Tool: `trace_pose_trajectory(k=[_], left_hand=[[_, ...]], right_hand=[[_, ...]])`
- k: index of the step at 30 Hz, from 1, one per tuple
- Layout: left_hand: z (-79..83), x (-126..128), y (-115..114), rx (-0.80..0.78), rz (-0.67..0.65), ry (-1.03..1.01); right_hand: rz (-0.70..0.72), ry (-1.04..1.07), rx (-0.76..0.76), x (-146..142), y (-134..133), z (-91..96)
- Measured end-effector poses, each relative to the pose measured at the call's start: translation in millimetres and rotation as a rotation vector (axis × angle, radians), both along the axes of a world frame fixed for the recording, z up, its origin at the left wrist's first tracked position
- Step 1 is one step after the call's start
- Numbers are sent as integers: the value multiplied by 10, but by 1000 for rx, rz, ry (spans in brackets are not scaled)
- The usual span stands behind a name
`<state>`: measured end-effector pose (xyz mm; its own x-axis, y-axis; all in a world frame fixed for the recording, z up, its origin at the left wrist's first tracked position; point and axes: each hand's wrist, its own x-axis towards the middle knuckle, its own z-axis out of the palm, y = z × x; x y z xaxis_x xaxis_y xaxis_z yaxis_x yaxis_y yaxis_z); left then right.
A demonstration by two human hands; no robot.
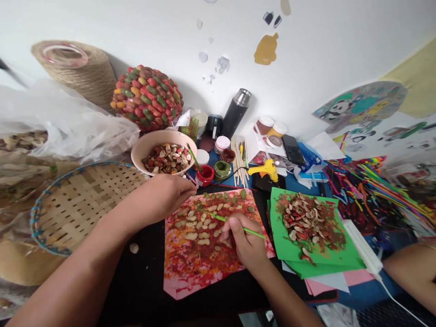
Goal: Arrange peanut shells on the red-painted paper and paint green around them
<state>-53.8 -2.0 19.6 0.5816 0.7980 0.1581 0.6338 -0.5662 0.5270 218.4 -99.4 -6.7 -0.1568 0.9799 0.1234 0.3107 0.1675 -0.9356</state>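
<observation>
My right hand (243, 236) grips a thin green paintbrush (254, 233), its tip over the peanut shells (203, 235) in the middle of a paint-smeared pink sheet (200, 277). Several shells along the sheet's far edge are green; many others are plain tan. My left hand (168, 193) is closed above the sheet's far left corner, close to an open jar of red paint (205, 176). Whatever its fingers hold is hidden. Another green brush (193, 156) leans in the red jar. Beside it stands an open jar of green paint (222, 170).
Left are a pink bowl (136, 152) of shell pieces and a woven basket (85, 204). Behind stand a shell-covered ball (148, 97), twine roll (78, 68) and black thermos (235, 113). Rightward lie a yellow glue gun (264, 170), green sheets (282, 245) with shells, and another person's arm (413, 272).
</observation>
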Motion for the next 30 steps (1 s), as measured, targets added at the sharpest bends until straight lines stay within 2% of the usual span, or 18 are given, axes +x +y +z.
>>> trace_pose_trajectory(k=[7,12,18,23,30], left_hand=[[20,-3,-12,-20,-13,-2],[13,0,-9,-23,4,19],[-6,-4,-9,-20,-8,3],[-12,-2,-9,-19,-1,-4],[-27,7,-14,-3,8,-8]], right_hand=[[-6,38,-43,-8,3,15],[59,-17,8,-39,20,15],[9,-41,-8,-25,24,12],[59,-39,-10,-48,29,11],[-39,29,-80,57,11,-7]])
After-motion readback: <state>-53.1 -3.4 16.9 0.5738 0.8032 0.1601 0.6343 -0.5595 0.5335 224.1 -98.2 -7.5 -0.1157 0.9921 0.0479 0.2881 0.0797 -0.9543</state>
